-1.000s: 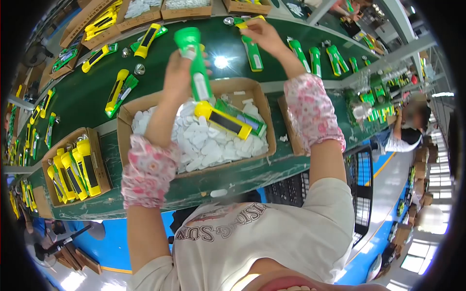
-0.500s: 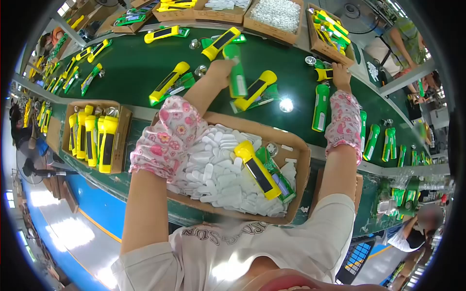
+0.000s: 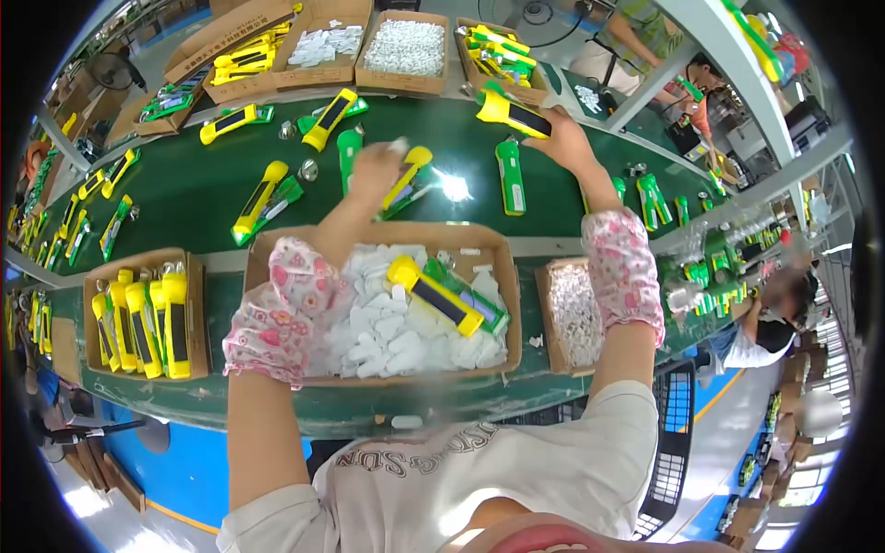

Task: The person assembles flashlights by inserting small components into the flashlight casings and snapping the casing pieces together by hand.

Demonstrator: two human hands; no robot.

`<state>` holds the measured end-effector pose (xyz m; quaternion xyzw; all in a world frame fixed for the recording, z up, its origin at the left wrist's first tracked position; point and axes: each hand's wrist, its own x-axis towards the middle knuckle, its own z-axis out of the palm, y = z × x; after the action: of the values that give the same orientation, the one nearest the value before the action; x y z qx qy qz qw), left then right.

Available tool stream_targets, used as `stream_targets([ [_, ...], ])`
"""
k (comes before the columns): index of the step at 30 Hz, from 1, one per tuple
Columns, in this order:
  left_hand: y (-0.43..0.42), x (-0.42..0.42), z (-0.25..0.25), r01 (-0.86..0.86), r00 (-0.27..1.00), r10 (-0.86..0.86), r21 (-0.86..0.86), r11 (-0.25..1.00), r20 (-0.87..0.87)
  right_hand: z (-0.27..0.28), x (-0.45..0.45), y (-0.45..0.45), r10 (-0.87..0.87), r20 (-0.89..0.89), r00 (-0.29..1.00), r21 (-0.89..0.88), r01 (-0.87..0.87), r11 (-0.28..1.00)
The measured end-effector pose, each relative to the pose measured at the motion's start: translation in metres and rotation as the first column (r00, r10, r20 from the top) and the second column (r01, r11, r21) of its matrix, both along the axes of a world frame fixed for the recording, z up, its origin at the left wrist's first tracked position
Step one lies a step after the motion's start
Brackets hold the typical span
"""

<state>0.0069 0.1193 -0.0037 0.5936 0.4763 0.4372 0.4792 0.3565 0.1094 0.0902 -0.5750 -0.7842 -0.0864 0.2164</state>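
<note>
My right hand point(image 3: 564, 143) is closed around one end of a yellow flashlight casing point(image 3: 510, 114) with a dark panel, raised above the far side of the green belt. Motion blurs my left hand point(image 3: 373, 173), and its fingers are not clear; a small pale thing point(image 3: 398, 145) shows at its far edge. Just left of that hand is a green flashlight casing point(image 3: 348, 155). Close on its right lies a yellow casing point(image 3: 412, 175) with a green part. In front of me, another yellow casing point(image 3: 435, 297) rests on white plastic pieces point(image 3: 373, 323) in a cardboard box point(image 3: 502, 253).
The green belt point(image 3: 341, 207) carries several more casings. A box of upright yellow casings point(image 3: 143, 323) stands at left, a box of small pale parts point(image 3: 573, 313) at right. More boxes point(image 3: 403, 60) line the far side. Co-workers point(image 3: 636, 46) are at the right.
My right hand has lifted the yellow flashlight casing off the belt. My left hand has moved right, away from the green casing. The whole view has shifted.
</note>
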Motion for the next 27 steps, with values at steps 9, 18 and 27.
stream_targets([
  [9, -0.126, 0.046, 0.051, 0.394, 0.357, -0.024, -0.128, 0.91, 0.934, 0.013, -0.186, -0.154, 0.05, -0.114, 0.992, 0.087, -0.04, 0.995],
  [18, -0.142, 0.003, 0.041, 0.469, 0.328, -0.054, -0.113, 0.876, 0.943, -0.015, -0.234, -0.179, -0.182, -0.259, 0.948, -0.014, 0.185, 0.983],
  [27, -0.111, -0.019, 0.032, 0.403, 0.301, 0.107, -0.228, 0.886, 0.948, -0.042, -0.201, -0.22, 0.238, -0.26, 0.936, -0.065, -0.264, 0.962],
])
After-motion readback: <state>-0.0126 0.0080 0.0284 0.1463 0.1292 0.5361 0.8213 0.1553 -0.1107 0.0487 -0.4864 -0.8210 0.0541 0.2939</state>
